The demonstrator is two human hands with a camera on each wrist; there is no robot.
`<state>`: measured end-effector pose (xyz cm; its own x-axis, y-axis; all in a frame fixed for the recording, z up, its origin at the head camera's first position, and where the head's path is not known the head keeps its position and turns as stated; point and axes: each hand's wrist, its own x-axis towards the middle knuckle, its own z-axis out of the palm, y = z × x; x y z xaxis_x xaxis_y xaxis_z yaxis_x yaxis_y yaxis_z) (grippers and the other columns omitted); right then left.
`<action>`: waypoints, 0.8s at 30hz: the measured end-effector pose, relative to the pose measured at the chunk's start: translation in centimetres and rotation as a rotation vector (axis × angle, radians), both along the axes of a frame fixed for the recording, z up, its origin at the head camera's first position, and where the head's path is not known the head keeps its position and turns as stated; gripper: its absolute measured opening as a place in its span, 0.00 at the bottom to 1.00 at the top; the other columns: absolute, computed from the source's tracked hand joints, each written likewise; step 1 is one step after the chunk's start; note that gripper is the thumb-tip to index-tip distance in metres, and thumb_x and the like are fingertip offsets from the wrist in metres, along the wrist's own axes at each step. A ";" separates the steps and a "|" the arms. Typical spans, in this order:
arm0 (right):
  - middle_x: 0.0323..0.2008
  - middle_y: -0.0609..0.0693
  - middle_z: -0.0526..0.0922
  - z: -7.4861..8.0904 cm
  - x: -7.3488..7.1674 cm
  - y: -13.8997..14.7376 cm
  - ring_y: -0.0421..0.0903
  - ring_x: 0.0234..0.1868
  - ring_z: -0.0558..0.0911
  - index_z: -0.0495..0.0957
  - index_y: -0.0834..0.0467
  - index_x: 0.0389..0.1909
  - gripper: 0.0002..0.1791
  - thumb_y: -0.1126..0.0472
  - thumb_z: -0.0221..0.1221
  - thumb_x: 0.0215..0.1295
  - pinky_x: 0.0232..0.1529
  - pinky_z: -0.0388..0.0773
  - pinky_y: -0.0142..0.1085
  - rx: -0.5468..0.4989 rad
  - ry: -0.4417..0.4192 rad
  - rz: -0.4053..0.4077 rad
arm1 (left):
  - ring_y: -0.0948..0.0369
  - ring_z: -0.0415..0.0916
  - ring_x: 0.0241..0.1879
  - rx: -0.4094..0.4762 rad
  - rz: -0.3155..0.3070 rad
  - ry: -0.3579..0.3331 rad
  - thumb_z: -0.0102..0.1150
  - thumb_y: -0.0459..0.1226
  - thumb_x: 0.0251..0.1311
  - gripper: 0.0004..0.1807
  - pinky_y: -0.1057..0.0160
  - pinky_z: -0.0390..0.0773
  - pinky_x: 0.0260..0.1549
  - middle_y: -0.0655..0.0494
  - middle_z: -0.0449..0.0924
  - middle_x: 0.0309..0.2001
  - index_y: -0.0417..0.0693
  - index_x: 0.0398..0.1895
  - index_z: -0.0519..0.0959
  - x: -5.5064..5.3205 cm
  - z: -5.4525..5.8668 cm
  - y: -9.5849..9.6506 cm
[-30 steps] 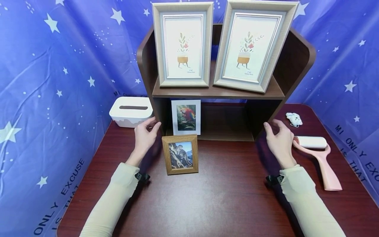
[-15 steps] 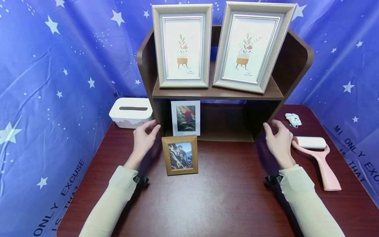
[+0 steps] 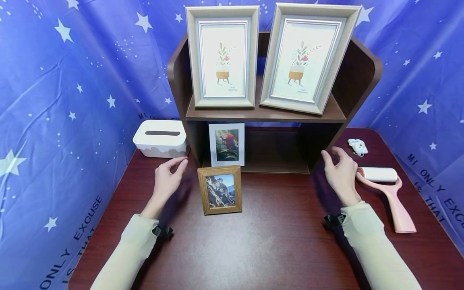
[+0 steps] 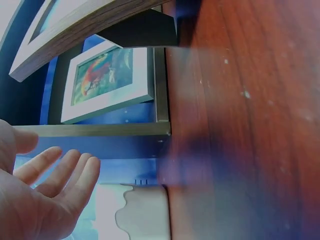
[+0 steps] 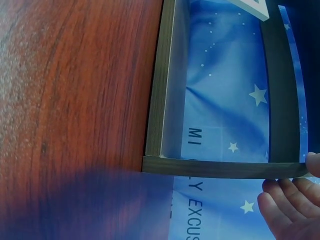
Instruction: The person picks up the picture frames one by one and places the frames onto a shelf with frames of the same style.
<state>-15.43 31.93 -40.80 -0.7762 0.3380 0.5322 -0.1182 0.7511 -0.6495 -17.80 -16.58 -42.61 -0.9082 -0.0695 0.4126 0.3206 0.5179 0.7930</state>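
Note:
A dark brown two-tier shelf (image 3: 270, 117) stands on the table. My right hand (image 3: 341, 175) pinches the front edge of its right side panel (image 5: 225, 168), thumb on the inner face and fingers outside. My left hand (image 3: 168, 180) hangs apart from the left side panel, fingers loosely bent with nothing between them. On the lower tier leans a white-framed parrot picture (image 3: 227, 145). In front of it stands a wooden photo frame (image 3: 220, 190) with a spotted cat on a rock. Two large beige frames, the left one (image 3: 222, 56) upright and the right one (image 3: 309, 58) tilted, occupy the upper tier.
A white tissue box (image 3: 161, 139) sits left of the shelf. To the right lie a small white patterned item (image 3: 357, 147) and a pink-handled lint roller (image 3: 389, 195). A blue starry curtain (image 3: 90, 72) closes in the back and sides of the table (image 3: 268, 245).
My left hand has let go of the shelf's left side panel and moved back toward the lower left. My right hand keeps its grip; the frames stay put.

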 end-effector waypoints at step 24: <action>0.35 0.61 0.84 -0.1 -0.1 -0.1 0.55 0.36 0.81 0.80 0.67 0.44 0.17 0.56 0.61 0.64 0.38 0.68 0.38 0.025 0.034 -0.002 | 0.41 0.80 0.38 0.256 -0.301 -0.307 0.64 0.39 0.61 0.21 0.52 0.80 0.39 0.41 0.83 0.41 0.32 0.52 0.78 3.3 -0.6 -0.7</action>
<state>-15.48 31.79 -40.90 -0.7572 0.3259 0.5661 -0.1382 0.7670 -0.6265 -14.50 -17.25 -43.26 -0.9805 0.1501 0.1268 0.1575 0.2144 0.9640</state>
